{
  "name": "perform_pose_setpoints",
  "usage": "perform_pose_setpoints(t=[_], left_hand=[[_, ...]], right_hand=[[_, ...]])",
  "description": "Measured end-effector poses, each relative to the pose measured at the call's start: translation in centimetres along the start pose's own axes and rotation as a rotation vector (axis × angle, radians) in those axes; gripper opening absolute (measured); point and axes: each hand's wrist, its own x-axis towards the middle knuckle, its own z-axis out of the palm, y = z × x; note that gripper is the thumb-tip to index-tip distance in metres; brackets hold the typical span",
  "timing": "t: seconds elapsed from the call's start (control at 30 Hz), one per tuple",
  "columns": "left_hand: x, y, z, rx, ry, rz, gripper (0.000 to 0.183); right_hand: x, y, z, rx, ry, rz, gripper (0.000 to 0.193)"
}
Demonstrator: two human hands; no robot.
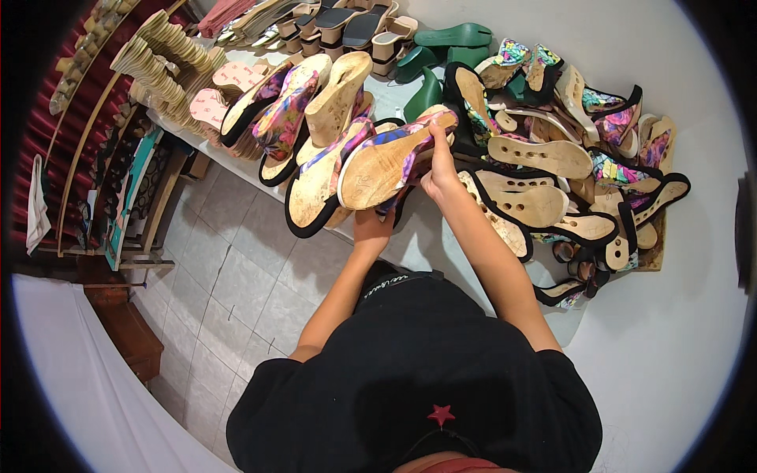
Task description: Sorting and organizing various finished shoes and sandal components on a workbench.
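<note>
Both my hands are on an unfinished sandal [377, 169] with a bare tan sole face and purple-and-blue patterned fabric along its edge. My right hand [441, 172] grips its narrower end, thumb on top. At the wide end, my left hand [372, 230] holds it from the near side and below, with its fingers mostly hidden. Just left of it lies another patterned sandal [310, 206] with a black-edged sole. Beyond that stand a tan wooden-looking heeled piece [339, 98] and a floral-covered shoe [292, 110].
Stacked tan soles [162, 63] stand at the table's far left. Green shoe lasts [453, 35] sit at the back, beside dark block-heeled footwear [343, 24]. A pile of loose soles and patterned sandals [544, 158] covers the right. A rack [130, 197] stands left of the tiled floor [229, 276].
</note>
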Motion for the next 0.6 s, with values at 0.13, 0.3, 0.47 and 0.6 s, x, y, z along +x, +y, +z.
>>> perform_pose_setpoints(t=[0.13, 0.3, 0.47, 0.6], left_hand=[[0.3, 1.0, -0.6, 0.056, -0.059, -0.039, 0.032], [0.5, 0.6, -1.0, 0.197, -0.114, 0.402, 0.040], [0.9, 1.7, -1.5, 0.157, -0.134, 0.365, 0.041], [1.2, 2.3, -1.8, 0.137, -0.121, 0.358, 0.040]], right_hand=[[0.4, 0.3, -0.2, 0.048, 0.014, 0.005, 0.062], [1.0, 1.5, -0.1, -0.006, 0.228, -0.034, 0.083], [0.9, 1.8, -0.1, -0.036, 0.231, -0.051, 0.087], [-0.1, 1.2, 0.3, 0.010, 0.094, -0.052, 0.080]])
